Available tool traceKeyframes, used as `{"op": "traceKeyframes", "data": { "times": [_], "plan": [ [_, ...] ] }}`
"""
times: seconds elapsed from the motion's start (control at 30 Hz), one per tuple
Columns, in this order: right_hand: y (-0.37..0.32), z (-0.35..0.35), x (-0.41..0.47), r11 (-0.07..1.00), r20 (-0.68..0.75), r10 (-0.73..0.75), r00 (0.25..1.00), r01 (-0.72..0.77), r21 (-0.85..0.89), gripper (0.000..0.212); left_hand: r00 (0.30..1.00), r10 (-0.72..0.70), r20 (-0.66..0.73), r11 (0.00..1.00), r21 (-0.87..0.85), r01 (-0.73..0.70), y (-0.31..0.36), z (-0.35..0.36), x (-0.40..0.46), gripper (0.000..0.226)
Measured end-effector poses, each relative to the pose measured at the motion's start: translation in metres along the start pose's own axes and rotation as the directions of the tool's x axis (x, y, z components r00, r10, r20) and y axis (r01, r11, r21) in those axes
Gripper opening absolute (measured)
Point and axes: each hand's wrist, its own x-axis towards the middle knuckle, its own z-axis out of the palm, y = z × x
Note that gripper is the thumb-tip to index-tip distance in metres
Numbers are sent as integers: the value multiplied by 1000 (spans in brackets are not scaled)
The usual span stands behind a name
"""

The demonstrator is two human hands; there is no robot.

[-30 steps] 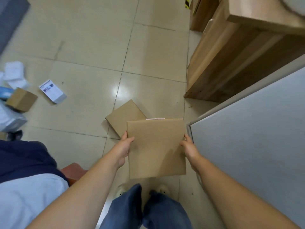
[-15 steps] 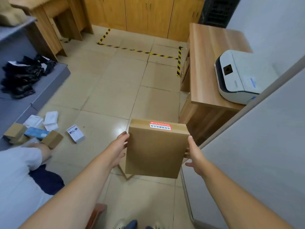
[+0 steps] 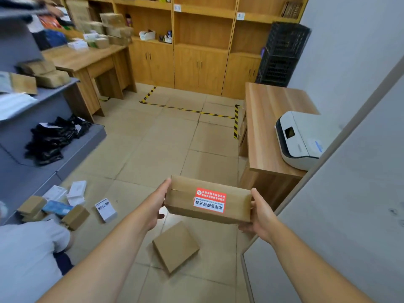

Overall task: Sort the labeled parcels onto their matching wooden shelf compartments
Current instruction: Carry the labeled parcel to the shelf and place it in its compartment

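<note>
Nearest to me, the person is holding a brown cardboard parcel (image 3: 207, 200) out in front at about waist height, clear of the floor, with the left hand (image 3: 156, 206) flattened against its left end and the right hand (image 3: 260, 213) cupping the right end and curling under the bottom edge. So the grip is a two-handed clamp across the parcel's length, both hands touching it, neither one wide. A red-and-white label (image 3: 209, 200) is facing up towards the camera, its print reading upside down from here. The parcel is looking stiff and square-edged, its faces not bowing under the palms, and I am judging it light to middling, since the arms are carrying it well out from the body without sagging. Plain cardboard tends to be grippy, so end pressure should be enough, though a hand under the base, as the right is giving, looks the safer hold. Directly below, a flat cardboard box (image 3: 176, 246) is lying on the tiled floor (image 3: 153, 149), and more small packets (image 3: 65, 204) are scattered to the left. Further off on the right, a white printer (image 3: 303, 138) is sitting on a wooden tabletop (image 3: 264, 119). Farthest away, across the striped floor tape, the wooden shelf compartments (image 3: 203, 31) are standing against the back wall, well apart from the parcel.
</note>
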Motion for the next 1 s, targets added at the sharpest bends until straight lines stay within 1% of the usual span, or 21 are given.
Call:
{"op": "traceKeyframes", "data": {
  "times": [0.07, 0.23, 0.37, 0.4, 0.43, 0.47, 0.5, 0.53, 0.6, 0.67, 0.83, 0.9, 1.0],
  "plan": [
    [0, 2, -3, 1000, 9, 2, 1000, -2, 9, 59, 1000, 16, -8, 1000, -19, -16, 0, 0, -2, 54],
    [2, 4, -6, 996, -25, -84, 996, 85, 33, 32, 995, 63, -72, 992, -109, -71, 0, 7, -10, 40],
    [-1, 7, -15, 987, -12, -151, 989, 151, 48, 20, 988, 97, -120, 978, -170, -117, -5, 11, -8, 22],
    [-1, 7, -16, 986, -11, -160, 987, 160, 49, 23, 987, 107, -122, 976, -179, -128, -6, 12, -9, 20],
    [0, 5, -12, 984, -21, -172, 985, 172, 34, 36, 986, 117, -120, 973, -186, -139, -6, 14, -10, 21],
    [2, 2, -6, 983, -26, -183, 983, 184, 28, 54, 985, 123, -117, 970, -197, -145, -5, 15, -10, 24],
    [5, -3, 4, 980, -17, -193, 981, 194, 48, 66, 985, 130, -113, 967, -207, -151, -5, 16, -12, 27],
    [5, -6, 7, 978, -8, -196, 981, 196, 69, 70, 985, 136, -109, 964, -215, -157, -5, 16, -12, 29],
    [-3, -3, -8, 974, -4, -201, 980, 200, 109, 56, 981, 161, -104, 956, -229, -181, -5, 17, -15, 33],
    [-7, -4, -10, 973, 22, -202, 979, 198, 119, 50, 975, 198, -100, 945, -245, -217, -5, 17, -18, 40],
    [-23, -6, -13, 972, 71, -232, 970, 228, 52, 44, 961, 268, -72, 929, -244, -278, -9, 13, -17, 69],
    [-28, -7, -14, 970, 87, -245, 966, 243, 28, 46, 958, 277, -75, 926, -246, -287, -8, 13, -16, 80],
    [-35, -6, -10, 965, 99, -262, 960, 259, 35, 51, 950, 300, -82, 924, -223, -311, -7, 15, -17, 83]
  ]
}}
